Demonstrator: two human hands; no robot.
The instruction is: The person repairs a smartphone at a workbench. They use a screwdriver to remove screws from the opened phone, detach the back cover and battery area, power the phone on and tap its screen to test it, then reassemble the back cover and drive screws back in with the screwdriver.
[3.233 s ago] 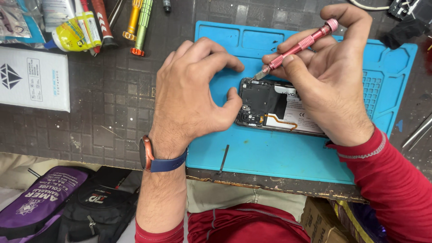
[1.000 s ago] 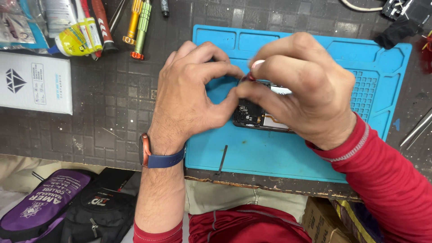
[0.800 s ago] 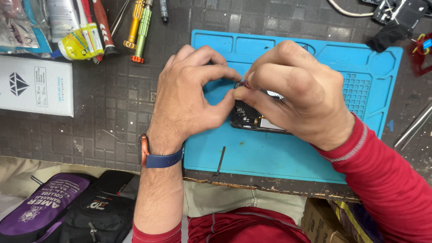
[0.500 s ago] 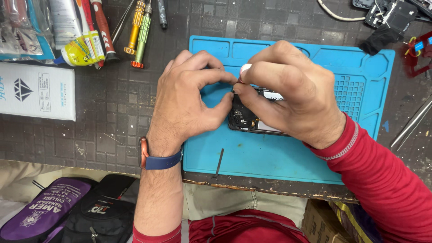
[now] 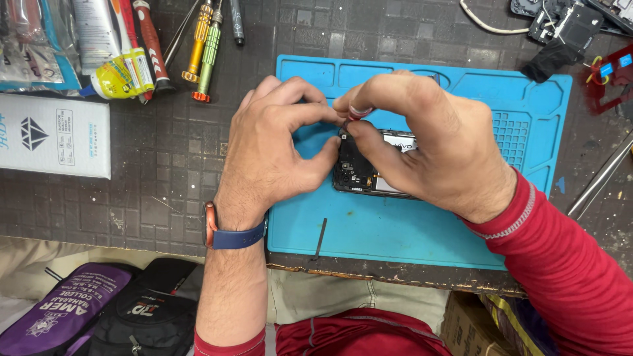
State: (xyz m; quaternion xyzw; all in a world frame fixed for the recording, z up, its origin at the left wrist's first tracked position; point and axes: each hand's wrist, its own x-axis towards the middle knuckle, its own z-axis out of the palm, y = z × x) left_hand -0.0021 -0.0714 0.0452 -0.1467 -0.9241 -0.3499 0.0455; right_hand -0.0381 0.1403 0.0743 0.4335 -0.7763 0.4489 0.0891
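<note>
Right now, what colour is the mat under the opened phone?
Bright blue; the mat shows best in the head view.

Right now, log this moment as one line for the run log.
left hand: steadies opened phone | right hand: pinches pink screwdriver tip-down on phone | surface: blue mat | nearby: white box

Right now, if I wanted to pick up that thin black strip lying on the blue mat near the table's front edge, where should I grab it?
Probably pinch the thin black strip at its middle from above, fingers on its long sides: it lies flat on the blue mat, clear of both hands.
</note>
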